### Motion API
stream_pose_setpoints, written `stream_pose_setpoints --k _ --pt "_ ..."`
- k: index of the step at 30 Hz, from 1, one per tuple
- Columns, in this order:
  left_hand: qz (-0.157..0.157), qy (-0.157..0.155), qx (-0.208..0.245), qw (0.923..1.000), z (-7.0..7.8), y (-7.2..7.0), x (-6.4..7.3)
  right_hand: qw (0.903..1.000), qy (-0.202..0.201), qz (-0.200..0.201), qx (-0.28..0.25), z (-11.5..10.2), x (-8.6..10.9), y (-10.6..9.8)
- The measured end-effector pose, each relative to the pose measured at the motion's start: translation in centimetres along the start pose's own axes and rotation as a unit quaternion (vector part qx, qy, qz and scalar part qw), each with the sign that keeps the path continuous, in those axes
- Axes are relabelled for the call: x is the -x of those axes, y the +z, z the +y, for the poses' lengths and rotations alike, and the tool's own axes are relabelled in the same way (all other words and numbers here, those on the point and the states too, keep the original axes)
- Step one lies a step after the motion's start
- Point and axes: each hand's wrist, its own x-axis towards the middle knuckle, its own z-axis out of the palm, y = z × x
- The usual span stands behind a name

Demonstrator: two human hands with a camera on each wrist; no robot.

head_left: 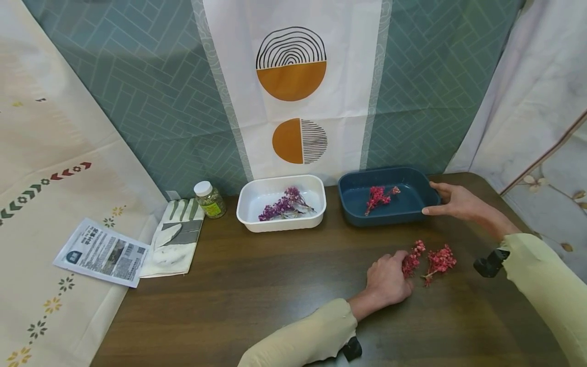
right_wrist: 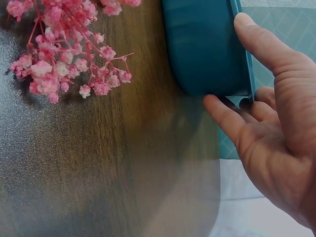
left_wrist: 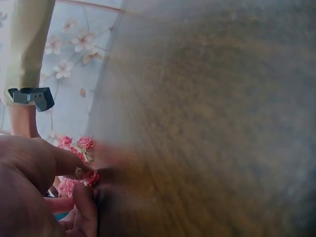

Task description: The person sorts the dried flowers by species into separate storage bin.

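On the table, my left hand (head_left: 389,278) pinches a sprig of small pink dried flowers (head_left: 414,257) between thumb and fingers. A second pink sprig (head_left: 441,260) lies just to its right. My right hand (head_left: 460,206) holds the right end of a dark blue baking dish (head_left: 367,220), with the thumb (right_wrist: 252,27) on its rim and the other fingers spread by its end wall. Inside that dish lies another pink sprig (head_left: 378,198). The left wrist view shows pink blossoms (left_wrist: 93,178) between the left fingertips, the stems mostly hidden.
Left of the blue dish stands a white dish (head_left: 284,225) with purple dried flowers (head_left: 285,205). Further left are a lidded jar (head_left: 210,200), a folded white, grey and green cloth (head_left: 175,242) and a printed packet (head_left: 103,253). Hanging cloths border the table at the back and sides.
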Motion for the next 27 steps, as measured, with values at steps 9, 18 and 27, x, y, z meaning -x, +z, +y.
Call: stream_pose_setpoints --k 9,18,27 --pt "-0.005 0.004 -0.006 1.0000 -0.08 0.13 -0.31 1.0000 0.001 0.000 -0.006 0.22 -0.13 0.09" --pt "-0.005 -0.003 -0.014 0.9999 -0.14 0.04 -0.59 1.0000 0.005 0.001 -0.007 0.07 -0.18 -0.03" --pt "-0.005 -0.010 0.032 0.9994 -0.48 -0.19 -0.38 1.0000 0.004 0.003 0.004 0.04 0.00 0.07"
